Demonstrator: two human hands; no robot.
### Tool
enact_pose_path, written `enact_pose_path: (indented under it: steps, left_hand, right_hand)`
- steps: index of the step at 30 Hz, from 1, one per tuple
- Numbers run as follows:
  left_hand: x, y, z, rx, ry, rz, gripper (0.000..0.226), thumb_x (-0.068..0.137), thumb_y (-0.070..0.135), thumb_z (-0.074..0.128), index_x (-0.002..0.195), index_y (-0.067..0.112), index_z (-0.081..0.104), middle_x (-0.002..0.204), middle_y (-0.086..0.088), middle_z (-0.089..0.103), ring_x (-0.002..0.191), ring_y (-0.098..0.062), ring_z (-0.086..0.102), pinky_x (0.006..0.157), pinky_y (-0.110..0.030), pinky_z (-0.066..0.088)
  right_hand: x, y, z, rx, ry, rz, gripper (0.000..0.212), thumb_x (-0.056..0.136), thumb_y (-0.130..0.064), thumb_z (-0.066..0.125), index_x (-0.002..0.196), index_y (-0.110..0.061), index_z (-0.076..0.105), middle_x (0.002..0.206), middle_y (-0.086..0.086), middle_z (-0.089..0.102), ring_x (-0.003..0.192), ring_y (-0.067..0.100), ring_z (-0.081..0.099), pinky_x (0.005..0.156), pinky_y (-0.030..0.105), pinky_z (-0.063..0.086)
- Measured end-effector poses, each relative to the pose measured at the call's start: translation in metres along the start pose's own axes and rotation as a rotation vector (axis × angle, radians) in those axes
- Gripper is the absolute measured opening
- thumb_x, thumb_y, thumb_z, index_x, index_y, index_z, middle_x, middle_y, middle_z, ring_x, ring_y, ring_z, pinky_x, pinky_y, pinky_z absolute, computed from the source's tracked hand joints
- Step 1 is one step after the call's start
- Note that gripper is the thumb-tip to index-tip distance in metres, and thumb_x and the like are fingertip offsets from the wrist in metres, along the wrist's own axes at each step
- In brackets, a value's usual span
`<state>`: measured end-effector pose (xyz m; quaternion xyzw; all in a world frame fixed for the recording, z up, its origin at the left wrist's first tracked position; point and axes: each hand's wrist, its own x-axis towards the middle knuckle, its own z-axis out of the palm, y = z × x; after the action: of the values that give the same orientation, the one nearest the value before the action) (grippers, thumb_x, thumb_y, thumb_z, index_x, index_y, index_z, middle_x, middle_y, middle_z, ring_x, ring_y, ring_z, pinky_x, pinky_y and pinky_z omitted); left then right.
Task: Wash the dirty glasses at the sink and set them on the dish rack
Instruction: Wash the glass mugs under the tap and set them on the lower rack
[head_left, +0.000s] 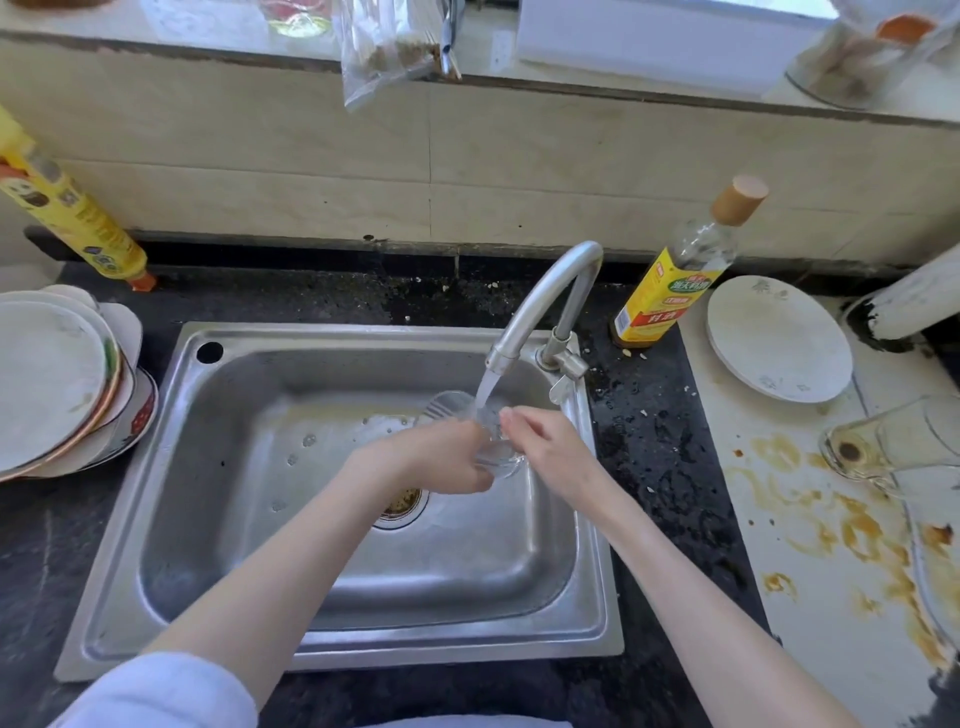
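Clear drinking glass (467, 415) was over the right half of the stainless steel sink basin (260, 519), tipped on its side under the stream from the curved metal tap (545, 291). Left hand (447, 457) was wrapped round its body; right hand (545, 441) was at its base end, fingers curled against it, though how firmly could not be told through the water and glare.

Risks, as judged: wet glass can slip from wet fingers and strike the steel basin or the spout just above. Water hitting the tilted rim may spray onto the dark speckled counter (649, 441).

Second glass, clear and lying on its side (893, 441), sat on the stained white surface (789, 545) at right, looking free to roll. No dish rack in view; carrying a dripping glass out of frame adds drop risk. Stacked plates (57, 384) crowded the left counter.
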<state>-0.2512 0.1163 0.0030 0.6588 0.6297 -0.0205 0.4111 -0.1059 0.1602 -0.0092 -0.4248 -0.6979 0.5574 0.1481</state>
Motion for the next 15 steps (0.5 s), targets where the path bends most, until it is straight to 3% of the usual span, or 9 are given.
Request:
enact_pose_path:
  steps: [4, 5, 7, 8, 11, 13, 15]
  left_hand:
    - [0.003, 0.006, -0.004, -0.212, -0.120, 0.018, 0.006, 0.091, 0.014, 0.050, 0.092, 0.010, 0.054, 0.082, 0.002, 0.053, 0.076, -0.007, 0.050, 0.065, -0.007, 0.038]
    - [0.002, 0.000, 0.001, -0.347, -0.137, 0.051, 0.010, 0.091, 0.017, 0.052, 0.093, 0.009, 0.057, 0.083, 0.005, 0.056, 0.077, -0.003, 0.051, 0.070, -0.004, 0.040]
    - [0.000, -0.013, 0.010, -0.674, -0.105, 0.093, 0.036, 0.083, 0.027, 0.061, 0.106, 0.000, 0.061, 0.099, 0.001, 0.064, 0.094, -0.007, 0.058, 0.092, -0.018, 0.046]
    - [-0.002, -0.018, 0.012, -0.833, -0.088, 0.093, 0.040, 0.081, 0.026, 0.064, 0.110, -0.002, 0.061, 0.105, -0.003, 0.065, 0.100, -0.012, 0.061, 0.095, -0.026, 0.048]
    - [-0.001, -0.023, 0.017, -1.232, 0.016, -0.002, 0.041, 0.073, 0.015, 0.067, 0.111, 0.001, 0.064, 0.106, -0.017, 0.069, 0.102, -0.027, 0.066, 0.087, -0.031, 0.054]
    - [0.001, -0.024, 0.019, -1.348, 0.088, 0.002, 0.039, 0.071, 0.015, 0.064, 0.108, 0.004, 0.067, 0.105, -0.016, 0.070, 0.101, -0.028, 0.066, 0.080, -0.030, 0.055]
    - [0.001, -0.021, 0.019, -1.429, 0.100, 0.030, 0.036, 0.076, 0.015, 0.061, 0.110, 0.006, 0.068, 0.109, -0.015, 0.069, 0.104, -0.027, 0.065, 0.079, -0.029, 0.055]
  right_hand:
    - [0.000, -0.006, -0.003, -0.052, -0.070, -0.014, 0.041, 0.100, -0.022, 0.041, 0.060, -0.014, 0.033, 0.059, -0.002, 0.030, 0.059, 0.013, 0.028, 0.059, 0.031, 0.023]
    - [0.001, -0.007, -0.003, -0.062, -0.072, -0.008, 0.041, 0.100, -0.022, 0.041, 0.060, -0.015, 0.037, 0.059, -0.003, 0.035, 0.060, 0.012, 0.033, 0.060, 0.029, 0.027]
    - [0.005, -0.009, -0.004, 0.028, -0.032, 0.013, 0.035, 0.100, -0.022, 0.039, 0.069, -0.019, 0.053, 0.070, -0.006, 0.053, 0.067, 0.009, 0.048, 0.064, 0.019, 0.037]
    - [0.008, -0.009, -0.005, 0.091, 0.013, 0.017, 0.030, 0.101, -0.021, 0.038, 0.080, -0.021, 0.060, 0.082, -0.006, 0.061, 0.077, 0.005, 0.055, 0.066, 0.012, 0.039]
    - [0.013, 0.002, -0.013, 0.107, 0.087, 0.052, 0.025, 0.099, -0.024, 0.043, 0.115, -0.017, 0.060, 0.120, -0.003, 0.059, 0.109, 0.003, 0.053, 0.085, 0.009, 0.044]
    - [0.009, 0.016, -0.011, 0.226, -0.026, 0.165, 0.044, 0.092, -0.045, 0.051, 0.130, -0.022, 0.053, 0.133, -0.009, 0.052, 0.122, 0.006, 0.047, 0.100, 0.018, 0.041]
    - [0.006, 0.030, -0.002, 0.408, -0.092, 0.266, 0.057, 0.081, -0.062, 0.057, 0.129, -0.033, 0.051, 0.134, -0.006, 0.053, 0.125, 0.017, 0.049, 0.103, 0.043, 0.043]
